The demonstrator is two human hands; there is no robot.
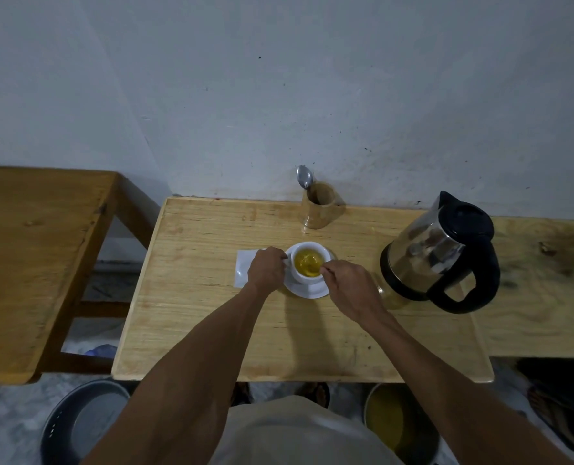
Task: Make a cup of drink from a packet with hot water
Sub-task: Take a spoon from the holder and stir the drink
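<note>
While the cup (309, 266) sits on its saucer (307, 290) near the middle of the wooden table (211, 313), both hands are at its rim. Left hand (267, 269): fingers curled at the cup's left side, apparently on the handle, which is hidden under them; judged to be steadying the cup so it does not turn or slide on the saucer. Right hand (352, 290): fingertips (327, 267) pinched narrow over the right edge of the rim, closed on something thin that dips toward the liquid; too small to tell whether it is a spoon handle or a tea-bag string. Liquid in cup is yellow-amber, so water is already in; step in hand looks like stirring or steeping. A white packet (243, 268) lies flat under and just beyond the left knuckles, touching or nearly touching the saucer; kept close, likely already used. Kettle (441, 253) stands well to the outside of the right hand, handle toward the person, out of the stirring path. Wooden holder (319, 209) with a spoon (304, 177) stands beyond the fingertips by the wall. Risk: sloshing hot liquid onto the fingers.
</note>
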